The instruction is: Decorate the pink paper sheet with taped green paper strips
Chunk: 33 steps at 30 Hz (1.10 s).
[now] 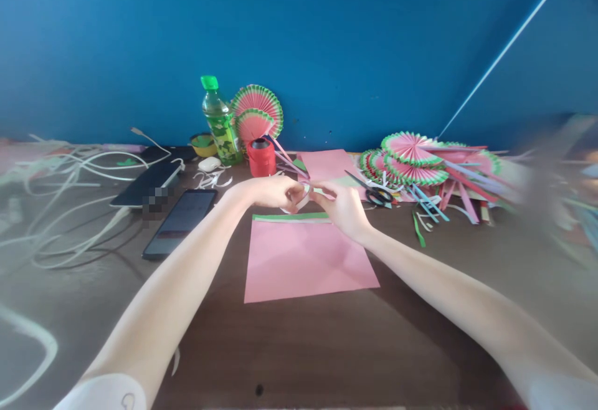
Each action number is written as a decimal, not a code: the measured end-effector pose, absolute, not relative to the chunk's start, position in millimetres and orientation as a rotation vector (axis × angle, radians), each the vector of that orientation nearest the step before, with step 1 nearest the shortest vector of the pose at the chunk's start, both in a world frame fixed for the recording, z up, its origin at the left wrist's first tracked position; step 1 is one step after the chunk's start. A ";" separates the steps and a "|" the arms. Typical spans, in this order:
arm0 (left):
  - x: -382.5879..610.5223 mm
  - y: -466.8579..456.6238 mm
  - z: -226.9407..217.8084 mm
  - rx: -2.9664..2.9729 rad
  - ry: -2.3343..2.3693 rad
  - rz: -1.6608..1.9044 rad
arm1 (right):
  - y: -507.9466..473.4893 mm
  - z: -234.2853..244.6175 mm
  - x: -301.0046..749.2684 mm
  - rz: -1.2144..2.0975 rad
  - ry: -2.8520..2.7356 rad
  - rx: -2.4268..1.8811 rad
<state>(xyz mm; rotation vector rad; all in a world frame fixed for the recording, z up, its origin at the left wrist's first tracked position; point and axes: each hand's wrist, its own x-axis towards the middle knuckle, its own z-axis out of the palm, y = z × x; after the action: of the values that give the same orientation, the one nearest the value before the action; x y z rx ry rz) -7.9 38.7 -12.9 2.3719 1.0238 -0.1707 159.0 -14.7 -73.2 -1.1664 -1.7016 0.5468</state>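
My left hand [276,191] and my right hand [344,207] meet above the far edge of a pink sheet of paper [306,260] lying on the table. Between their pinched fingertips runs a thin white strip [303,202], curled and held at both sides. Whether it is paper or tape I cannot tell. Green and white bands cross the sheet's far edge, partly hidden by my hands. Behind them is another pink sheet [327,164]. Black-handled scissors [379,196] lie to the right of my right hand.
Pleated pink-and-green paper fans [413,159] pile up at the right with coloured strips. More fans [258,111] lean on the blue wall beside a green-capped bottle [219,124] and a red cylinder [262,158]. A phone [180,223] and tangled white cables [84,210] occupy the left.
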 end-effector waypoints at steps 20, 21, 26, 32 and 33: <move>-10.4 39.8 -16.9 2.235 0.969 0.025 | -8.3 -75.9 161.4 0.864 -1.451 -1.062; -10.3 39.6 -16.7 2.233 0.961 0.033 | -8.4 -76.2 161.5 0.859 -1.459 -1.067; -8.0 40.8 -20.8 2.158 0.951 0.164 | -8.8 -78.5 161.2 0.837 -1.499 -1.078; -1.3 40.0 -26.5 1.951 0.906 0.435 | -9.4 -80.7 162.2 0.749 -1.558 -1.013; -0.1 39.2 -26.3 1.916 0.905 0.460 | -9.8 -80.2 162.4 0.745 -1.567 -0.999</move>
<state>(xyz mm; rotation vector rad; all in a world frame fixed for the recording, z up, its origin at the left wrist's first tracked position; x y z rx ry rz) -0.1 39.2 -26.3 1.9165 0.9049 0.4595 162.4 -9.8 -80.2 -0.9986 -1.5671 0.7454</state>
